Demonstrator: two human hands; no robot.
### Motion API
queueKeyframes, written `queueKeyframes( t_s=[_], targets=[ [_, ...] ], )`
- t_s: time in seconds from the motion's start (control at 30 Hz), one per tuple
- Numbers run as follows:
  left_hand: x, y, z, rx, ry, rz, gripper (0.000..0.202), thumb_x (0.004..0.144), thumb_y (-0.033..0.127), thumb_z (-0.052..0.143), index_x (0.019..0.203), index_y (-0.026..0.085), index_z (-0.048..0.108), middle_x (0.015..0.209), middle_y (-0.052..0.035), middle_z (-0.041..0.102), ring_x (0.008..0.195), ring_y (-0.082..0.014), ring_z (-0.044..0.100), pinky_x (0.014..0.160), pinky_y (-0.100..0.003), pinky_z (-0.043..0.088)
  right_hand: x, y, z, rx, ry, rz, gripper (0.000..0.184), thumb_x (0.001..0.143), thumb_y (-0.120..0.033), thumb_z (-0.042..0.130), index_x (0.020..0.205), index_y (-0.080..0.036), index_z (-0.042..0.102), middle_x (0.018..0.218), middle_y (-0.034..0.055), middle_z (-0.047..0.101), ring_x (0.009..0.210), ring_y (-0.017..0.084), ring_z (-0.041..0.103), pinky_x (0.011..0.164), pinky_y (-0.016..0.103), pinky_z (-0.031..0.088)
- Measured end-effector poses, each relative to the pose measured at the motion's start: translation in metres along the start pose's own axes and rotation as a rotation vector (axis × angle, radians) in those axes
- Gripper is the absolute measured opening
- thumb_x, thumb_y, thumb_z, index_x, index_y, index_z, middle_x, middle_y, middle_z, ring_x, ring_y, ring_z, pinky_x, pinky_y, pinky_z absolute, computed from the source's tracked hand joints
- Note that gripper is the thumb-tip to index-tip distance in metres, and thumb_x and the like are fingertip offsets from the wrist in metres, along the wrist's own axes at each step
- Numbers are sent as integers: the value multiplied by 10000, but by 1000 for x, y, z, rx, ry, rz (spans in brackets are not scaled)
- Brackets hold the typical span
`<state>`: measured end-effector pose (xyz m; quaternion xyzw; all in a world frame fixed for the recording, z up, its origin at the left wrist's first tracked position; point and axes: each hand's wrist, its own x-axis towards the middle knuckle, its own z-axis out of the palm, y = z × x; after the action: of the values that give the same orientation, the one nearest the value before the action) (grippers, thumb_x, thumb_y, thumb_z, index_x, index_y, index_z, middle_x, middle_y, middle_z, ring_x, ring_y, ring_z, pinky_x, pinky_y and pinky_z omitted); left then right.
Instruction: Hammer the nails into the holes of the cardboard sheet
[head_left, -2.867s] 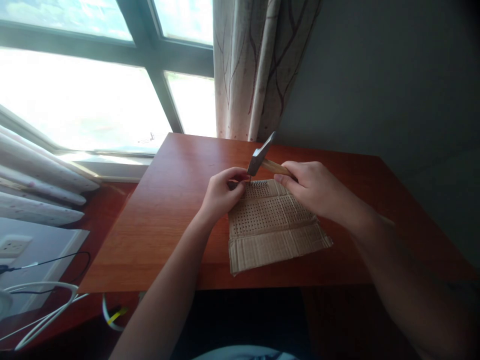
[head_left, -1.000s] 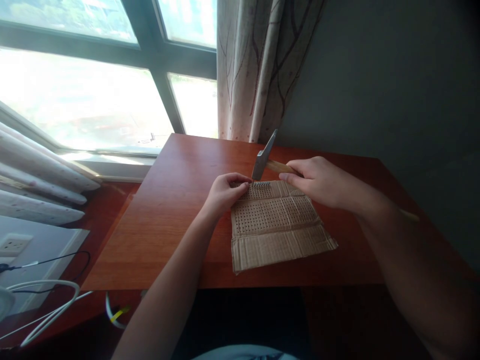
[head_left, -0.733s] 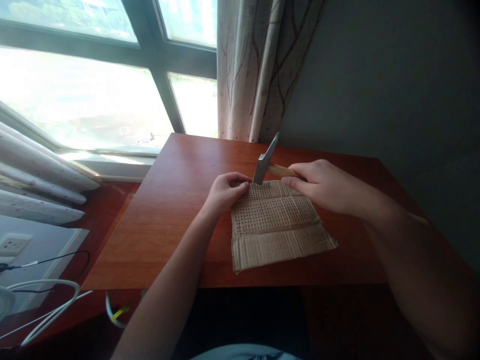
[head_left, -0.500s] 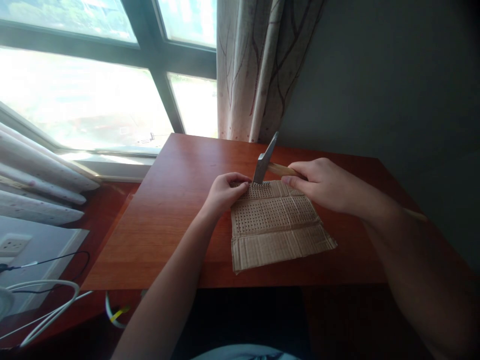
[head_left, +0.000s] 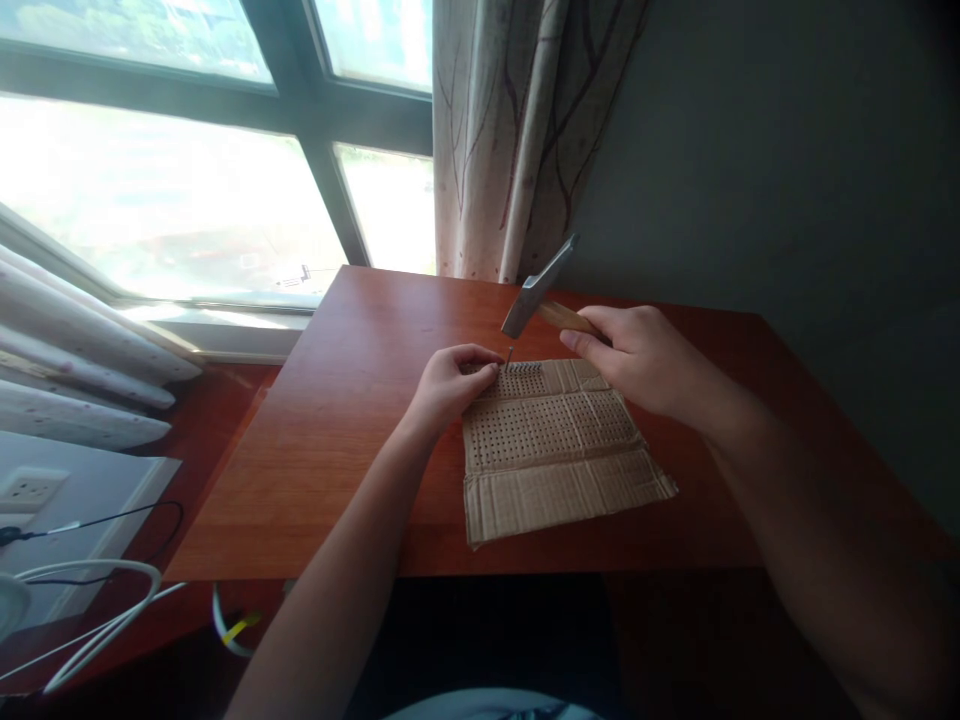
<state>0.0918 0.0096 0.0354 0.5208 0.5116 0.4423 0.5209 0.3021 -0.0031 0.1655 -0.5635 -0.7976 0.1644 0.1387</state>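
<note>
My right hand is wrapped round the wooden handle of a hammer, whose metal head is raised and tilted just above a thin nail. That nail stands nearly upright near the far edge of a flat piece of brown cardboard. Thumb and forefinger of my left hand are pinched together at the nail's lower part, with the hand resting over the cardboard's far left corner. Rows of small holes cover much of the cardboard, and a dark, closely spaced row lies right of the nail.
The cardboard lies on a reddish-brown wooden table. Behind it are a window and a patterned curtain. At lower left, white cables hang near a wall socket. A dark wall stands to the right.
The hammer has lifted up off the nail, tilting further right, with my right hand rising slightly. The nail now shows beneath its head. My left hand has stayed in place.
</note>
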Motion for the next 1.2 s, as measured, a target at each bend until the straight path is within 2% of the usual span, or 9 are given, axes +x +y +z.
queueKeyframes(
  t_s=[0.3,0.5,0.67,0.93,1.2],
  targets=[
    [-1,3,0,-4,0,2,236,743,322,744,903,154,788,883,-72,771,762,-172,675,705,-272,530,5,3,5,-42,-133,51,339,965,-397,509,681,-214,479,617,-14,520,572,136,464,568,325,257],
    [0,1,0,13,2,1,230,740,319,744,898,157,789,879,-70,771,764,-175,676,703,-274,533,-1,3,5,-26,-115,21,343,967,-389,515,675,-218,461,613,-26,499,571,132,441,581,324,257],
    [-1,0,0,-11,2,-2,239,733,320,753,897,149,786,885,-78,772,782,-180,681,709,-271,525,-1,3,7,-21,-35,25,348,972,-371,510,671,-218,426,608,-27,492,565,126,432,578,322,254],
    [-1,2,0,11,6,-3,217,734,305,742,880,150,785,790,-47,748,697,-153,642,637,-249,485,-3,5,13,-20,-120,2,328,970,-395,495,695,-219,471,645,-11,548,584,137,475,580,316,273],
    [-1,2,1,-31,-8,16,219,734,302,745,887,151,788,883,-69,770,775,-169,672,712,-267,515,-2,9,19,-52,-39,6,326,971,-380,497,692,-218,448,629,-19,523,576,129,441,574,317,249]
  ],
)
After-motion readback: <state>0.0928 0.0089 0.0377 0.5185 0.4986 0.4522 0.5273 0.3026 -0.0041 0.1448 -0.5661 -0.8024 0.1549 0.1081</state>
